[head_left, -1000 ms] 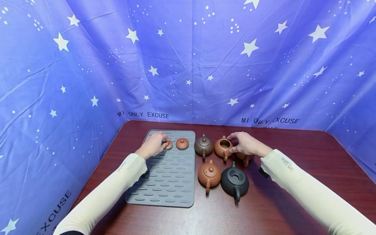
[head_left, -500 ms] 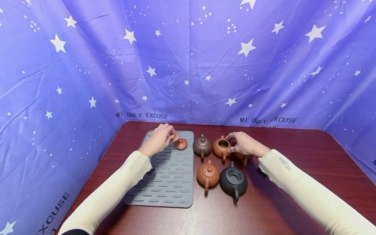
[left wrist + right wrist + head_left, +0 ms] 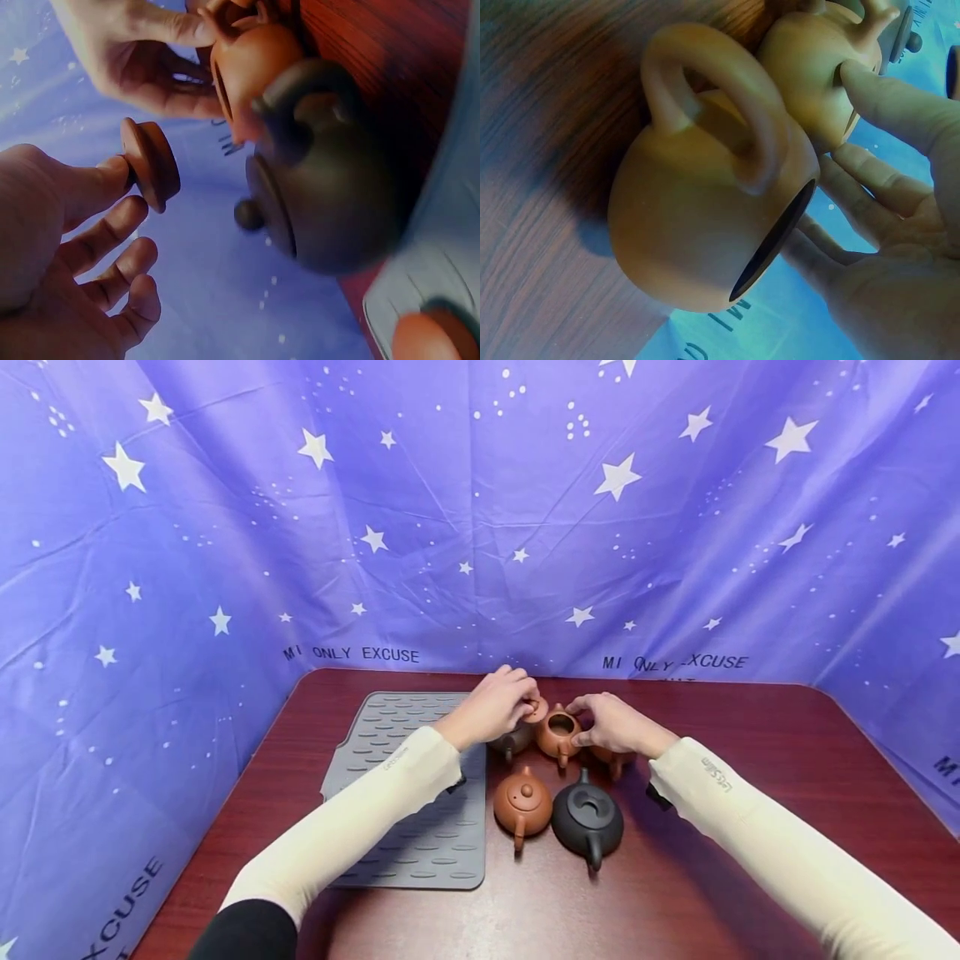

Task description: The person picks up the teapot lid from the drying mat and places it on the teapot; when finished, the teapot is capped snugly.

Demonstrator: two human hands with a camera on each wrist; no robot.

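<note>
My left hand [image 3: 491, 703] pinches a reddish-brown teapot lid [image 3: 157, 165] by its knob, holding it above the dark brown teapot [image 3: 330, 195]. Just to the right stands an orange-brown teapot [image 3: 555, 742] with its round mouth uncovered. My right hand [image 3: 618, 725] grips that teapot, thumb on its near side and fingers on the far side. Beside it, partly under my right hand, sits another lidless teapot [image 3: 697, 217]. The other loose lid [image 3: 427, 337] lies on the grey mat, and my left arm hides it in the head view.
Nearer me stand an orange teapot [image 3: 522, 802] and a black teapot [image 3: 588, 814], both lidded. A grey textured mat [image 3: 450, 860] covers the left of the dark red table [image 3: 750, 752]. A blue starry curtain [image 3: 420, 485] hangs behind.
My left hand has lifted the lid off the grey mat and carried it right, past the other lid, towards the uncovered teapot. My right hand stays on that teapot.
</note>
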